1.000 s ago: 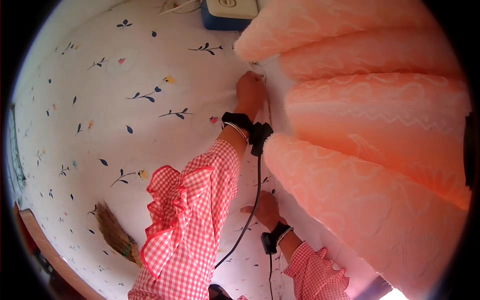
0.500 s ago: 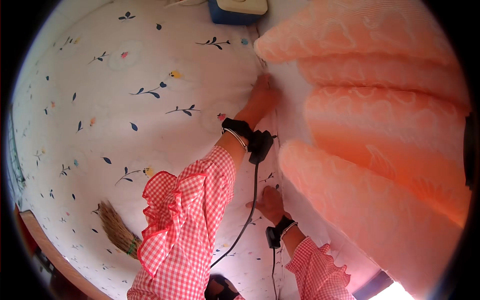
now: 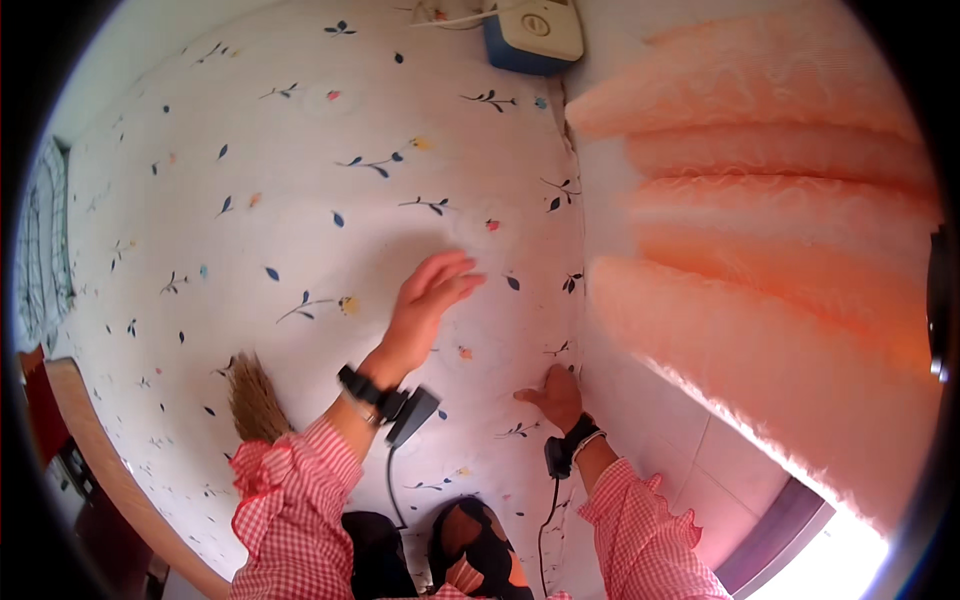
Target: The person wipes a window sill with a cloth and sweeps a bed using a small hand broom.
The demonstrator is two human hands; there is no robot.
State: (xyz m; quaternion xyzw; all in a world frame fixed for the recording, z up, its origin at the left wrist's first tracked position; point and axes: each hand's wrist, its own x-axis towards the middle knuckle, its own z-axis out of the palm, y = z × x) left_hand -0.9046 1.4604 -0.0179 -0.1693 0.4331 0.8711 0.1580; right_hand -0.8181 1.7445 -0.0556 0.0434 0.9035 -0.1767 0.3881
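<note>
A white sheet [image 3: 390,250] printed with dark leaf sprigs and small flowers covers the bed. My left hand [image 3: 422,310] hovers over its middle, holding nothing, its fingers stretched and slightly curved; a soft shadow falls beside it. At the sheet's right edge, along the wall, my right hand [image 3: 556,398] rests with the thumb spread away from the fingers. The other fingertips of that hand are partly hidden from view. Both wrists carry a black strapped device with a cable.
A straw broom [image 3: 255,395] lies on the sheet at the left. A peach curtain [image 3: 760,260] hangs over the wall at the right. A blue and cream box [image 3: 535,38] with a white cord sits at the far end. A wooden bed edge [image 3: 120,480] runs along the lower left.
My left hand has lifted off the sheet's far right edge and come back left and nearer. My right hand stays at the edge. The view has shifted.
</note>
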